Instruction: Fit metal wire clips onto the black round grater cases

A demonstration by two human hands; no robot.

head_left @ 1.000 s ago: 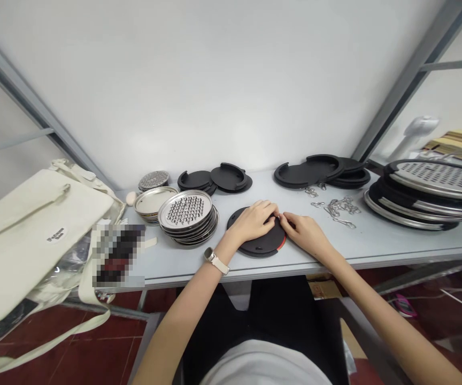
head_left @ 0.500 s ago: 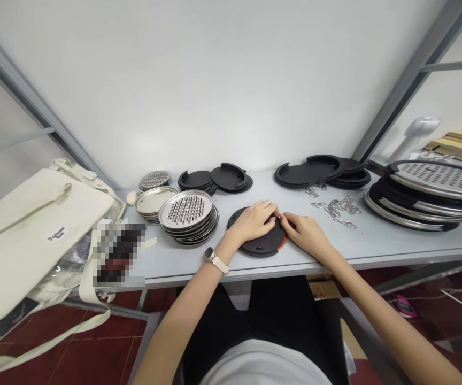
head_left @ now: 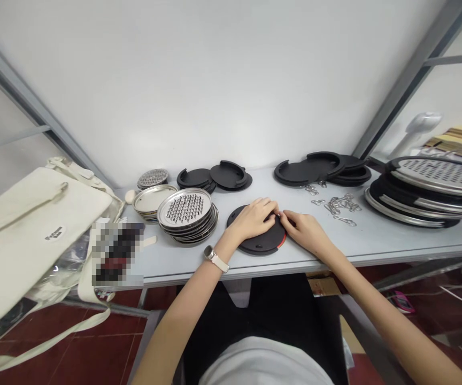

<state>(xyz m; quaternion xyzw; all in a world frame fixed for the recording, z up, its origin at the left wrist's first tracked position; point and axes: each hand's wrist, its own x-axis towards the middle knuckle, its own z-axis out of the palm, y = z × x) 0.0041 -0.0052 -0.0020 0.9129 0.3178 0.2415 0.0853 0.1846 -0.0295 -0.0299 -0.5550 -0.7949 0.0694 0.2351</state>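
A black round plastic holder (head_left: 261, 246) lies on the grey table before me, a strip of red showing along its right rim. My left hand (head_left: 257, 218) rests over its top, fingers curled at the far right edge and pressing on it. At that same edge my right hand (head_left: 301, 230) is closed in a pinch beside the left fingertips. Whatever sits between the right thumb and finger is too small and covered to name. Just left of the holder stands a stack of round metal grater plates (head_left: 186, 209).
Loose metal hooks (head_left: 339, 206) lie right of my hands. Black round holders (head_left: 309, 170) sit along the wall. Large grater discs (head_left: 441, 179) are stacked at the right. Plain metal discs (head_left: 154, 198) and a cream bag (head_left: 34, 224) are on the left.
The view has shifted very slightly. Both hands stay at the holder's right edge, with hardly any visible movement of the fingers.
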